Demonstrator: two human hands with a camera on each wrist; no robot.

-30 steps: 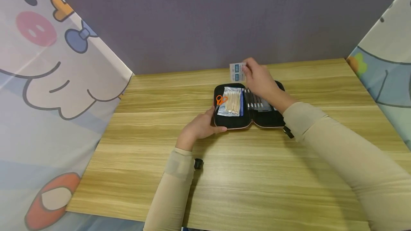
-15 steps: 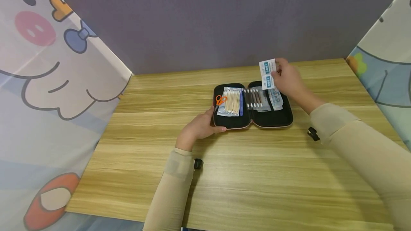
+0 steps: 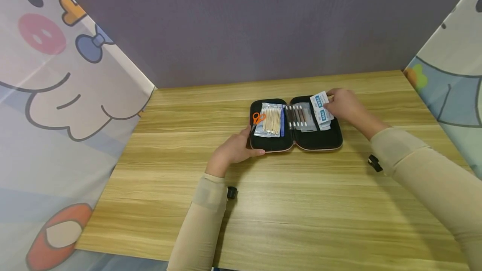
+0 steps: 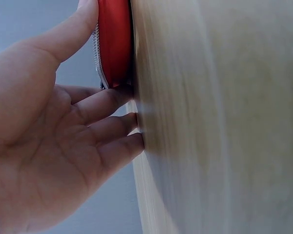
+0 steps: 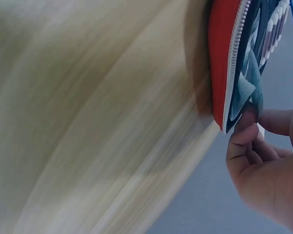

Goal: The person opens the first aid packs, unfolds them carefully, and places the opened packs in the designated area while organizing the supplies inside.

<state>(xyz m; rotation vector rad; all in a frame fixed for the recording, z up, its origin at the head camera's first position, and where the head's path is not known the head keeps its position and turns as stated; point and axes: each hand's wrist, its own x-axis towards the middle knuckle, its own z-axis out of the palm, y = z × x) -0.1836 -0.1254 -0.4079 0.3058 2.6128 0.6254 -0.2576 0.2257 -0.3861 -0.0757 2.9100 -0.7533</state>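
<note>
A zippered first-aid case (image 3: pixel 320 142) lies open on the table, black inside and red outside in the wrist views. My left hand (image 3: pixel 235 147) holds its left front corner, thumb along the front edge and fingers at the side. Over the right half, my right hand (image 3: pixel 344 106) pinches a pair of joined white sachets (image 3: pixel 319 104) with blue print by their right edge. The sachets lie across an elastic band and another packet (image 5: pixel 255 78). In the left half are orange-handled scissors (image 3: pixel 258 117) and a bag of cotton swabs (image 3: pixel 272 119).
A row of dark-stemmed swabs (image 3: pixel 297 116) lies near the hinge, beside a blue strip (image 3: pixel 283 121). The wooden table (image 3: pixel 301 204) meets a grey panel (image 3: pixel 263 32) behind the case. Cartoon-printed sheets (image 3: pixel 94 108) flank both sides.
My right hand has carried the sachets rightward from above the middle of the case, then lowered them onto its right half. The left hand has stayed at the corner.
</note>
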